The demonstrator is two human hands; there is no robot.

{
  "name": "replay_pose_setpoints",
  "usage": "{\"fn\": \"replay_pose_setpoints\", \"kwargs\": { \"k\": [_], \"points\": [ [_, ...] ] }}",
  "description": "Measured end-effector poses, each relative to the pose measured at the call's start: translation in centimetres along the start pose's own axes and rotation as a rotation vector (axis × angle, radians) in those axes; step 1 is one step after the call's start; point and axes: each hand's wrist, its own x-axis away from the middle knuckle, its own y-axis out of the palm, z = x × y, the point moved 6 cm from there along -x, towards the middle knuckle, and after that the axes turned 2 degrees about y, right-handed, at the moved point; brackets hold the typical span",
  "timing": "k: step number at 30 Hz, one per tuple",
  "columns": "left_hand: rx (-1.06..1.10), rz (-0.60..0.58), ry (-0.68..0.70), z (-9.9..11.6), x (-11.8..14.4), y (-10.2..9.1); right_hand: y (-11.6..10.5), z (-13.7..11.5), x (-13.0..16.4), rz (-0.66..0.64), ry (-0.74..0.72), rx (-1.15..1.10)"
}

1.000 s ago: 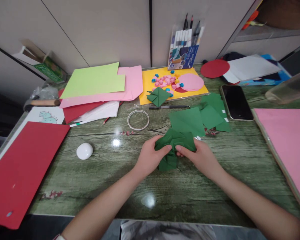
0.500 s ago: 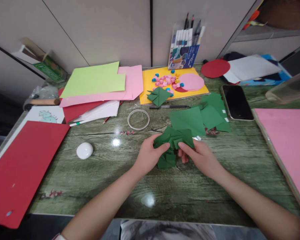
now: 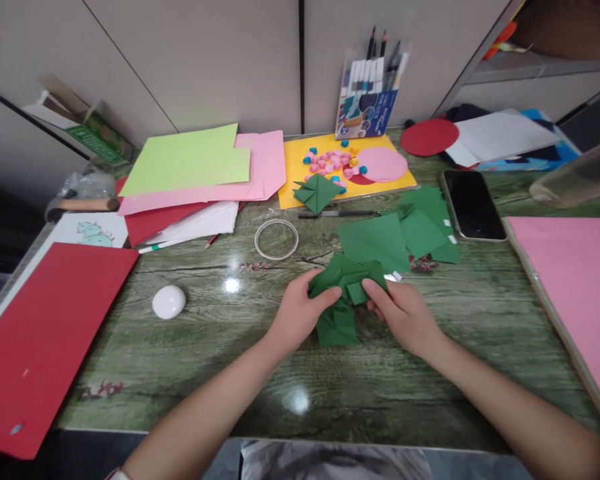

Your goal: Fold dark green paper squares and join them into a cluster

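Note:
Both hands hold a folded dark green paper piece [image 3: 344, 293] just above the green wood-grain table [image 3: 220, 373] near its middle. My left hand [image 3: 297, 315] pinches its left side with thumb on top. My right hand [image 3: 405, 313] pinches the right side, thumb pressing a fold. The lower part of the piece hangs down between the hands. Flat green paper squares [image 3: 395, 233] lie just behind the hands. A second folded green piece [image 3: 317, 192] rests on the yellow sheet [image 3: 293, 173] farther back.
A tape ring [image 3: 277, 239], a pen [image 3: 337, 214] and a white oval object [image 3: 169, 301] lie on the table. Stacked coloured papers [image 3: 195, 173] sit back left, a red sheet [image 3: 45, 333] left, a phone [image 3: 473, 203] and pink sheet [image 3: 575, 287] right, a marker pack [image 3: 367, 100] at the wall.
My right hand's fingers have shifted on the green piece, the thumb moving up onto a fold. The piece has turned slightly between the hands. Nothing else has moved.

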Motion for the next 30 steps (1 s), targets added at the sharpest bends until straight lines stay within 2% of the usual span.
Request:
{"fn": "replay_pose_setpoints", "kwargs": {
  "k": [15, 30],
  "points": [
    [-0.087, -0.015, 0.009, 0.6, 0.3, 0.0, 0.4, 0.6, 0.2, 0.050, 0.007, -0.071],
    [-0.061, -0.024, 0.019, 0.7, 0.5, 0.2, 0.6, 1.2, 0.6, 0.132, 0.012, -0.159]
  ]
}}
